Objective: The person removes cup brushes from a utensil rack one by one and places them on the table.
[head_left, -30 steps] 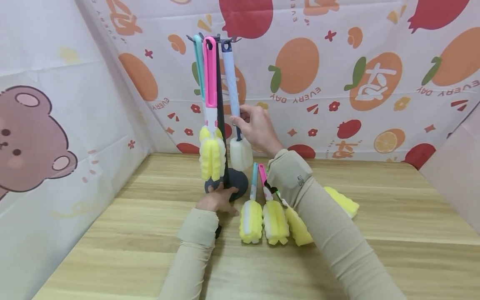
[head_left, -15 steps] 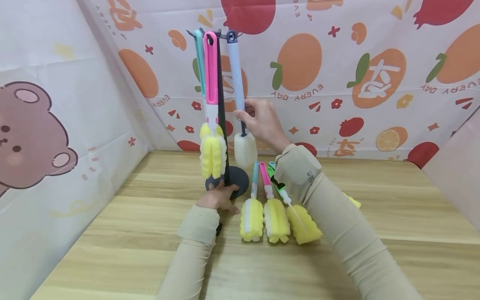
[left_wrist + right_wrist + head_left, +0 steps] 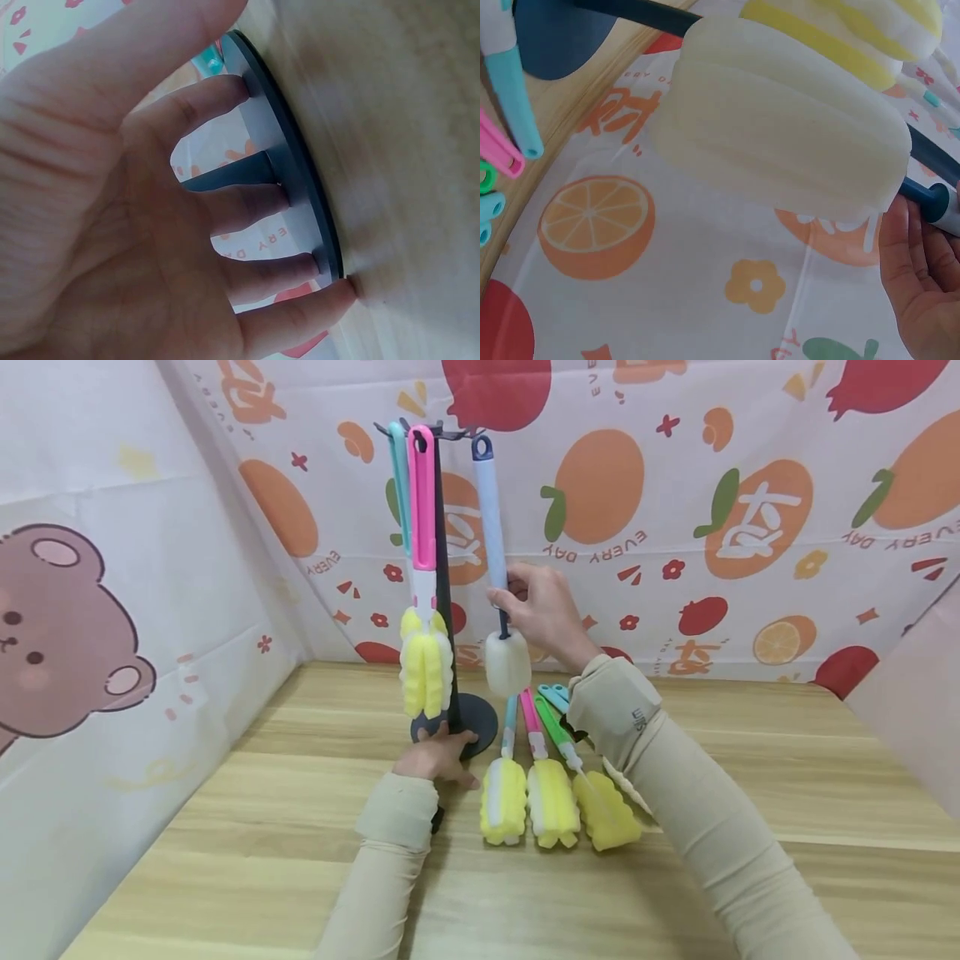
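My right hand (image 3: 546, 610) pinches a sponge bottle brush (image 3: 491, 522) low on its light-blue handle. The brush stays nearly upright, its white sponge head down and its dark ring close beside the tip of a hook. In the right wrist view the white sponge head (image 3: 787, 120) fills the middle. Spread fingers of my left hand (image 3: 437, 756) rest on the round dark base (image 3: 480, 727) of a hook stand (image 3: 444, 560); the left wrist view shows several fingertips on that disc. A pink-handled brush (image 3: 423, 527) and a teal-handled one (image 3: 400, 485) hang from the stand's left side.
On the wooden table (image 3: 262, 843), right of the base, lie a blue-handled brush (image 3: 504, 797), a pink-handled one (image 3: 553, 797) and a green-handled one (image 3: 606, 810). More blue handles (image 3: 555, 695) show by my right sleeve, which covers part of them. Printed cloth (image 3: 600, 593) backs the table.
My right hand has drawn the light-blue brush to the right, and its ring has come away from the hook. The left hand has stayed on the base.
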A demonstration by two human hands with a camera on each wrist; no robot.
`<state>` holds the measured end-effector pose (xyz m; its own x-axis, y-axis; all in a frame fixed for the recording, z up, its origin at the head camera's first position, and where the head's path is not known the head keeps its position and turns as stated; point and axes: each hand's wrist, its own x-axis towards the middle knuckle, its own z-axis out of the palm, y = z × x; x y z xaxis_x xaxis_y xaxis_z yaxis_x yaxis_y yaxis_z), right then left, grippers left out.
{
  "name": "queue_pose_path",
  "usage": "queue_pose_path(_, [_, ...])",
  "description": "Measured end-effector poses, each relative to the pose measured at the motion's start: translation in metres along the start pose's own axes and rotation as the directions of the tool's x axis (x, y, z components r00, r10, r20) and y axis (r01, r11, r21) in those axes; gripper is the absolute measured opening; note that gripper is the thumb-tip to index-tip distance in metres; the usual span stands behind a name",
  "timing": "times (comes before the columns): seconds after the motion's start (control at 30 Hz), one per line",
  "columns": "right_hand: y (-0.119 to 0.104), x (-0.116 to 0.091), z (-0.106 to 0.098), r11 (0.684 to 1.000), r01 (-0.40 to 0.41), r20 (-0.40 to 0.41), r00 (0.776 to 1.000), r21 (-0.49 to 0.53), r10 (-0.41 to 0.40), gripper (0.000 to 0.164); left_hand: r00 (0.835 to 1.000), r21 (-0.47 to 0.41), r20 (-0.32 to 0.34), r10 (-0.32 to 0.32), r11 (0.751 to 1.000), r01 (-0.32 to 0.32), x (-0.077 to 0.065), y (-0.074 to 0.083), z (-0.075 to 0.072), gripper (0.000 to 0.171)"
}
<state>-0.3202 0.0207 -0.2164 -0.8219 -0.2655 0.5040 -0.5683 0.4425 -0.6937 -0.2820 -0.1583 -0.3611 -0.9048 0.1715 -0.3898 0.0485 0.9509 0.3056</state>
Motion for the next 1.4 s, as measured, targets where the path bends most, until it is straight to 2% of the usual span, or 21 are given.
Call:
queue_pose_path(0.2, [0.012,-0.006,-0.011,0.998,0.041,0.026,0.999,-0.046,-0.04,0.024,1.0,-0.016,0.001,0.009,1.0,-0.009,0.001,0.0,0.002,0.078])
queue_pose_path(0.43, [0.022,-0.009,-0.025,0.995,0.018,0.044,0.999,-0.099,-0.014,0.023,1.0,-0.017,-0.003,0.002,1.0,-0.002,0.0,0.002,0.0,0.078])
queue_pose_path(0.9, [0.037,-0.012,-0.032,0.99,0.002,0.05,0.999,-0.139,0.005,0.023,1.0,-0.019,-0.002,-0.002,1.0,0.002,-0.001,-0.001,0.001,0.078])
queue_pose_path(1.4, [0.044,-0.013,-0.037,0.98,-0.066,0.064,0.995,-0.185,0.079,0.027,1.0,-0.007,0.001,-0.008,1.0,0.008,-0.002,0.0,0.0,0.079])
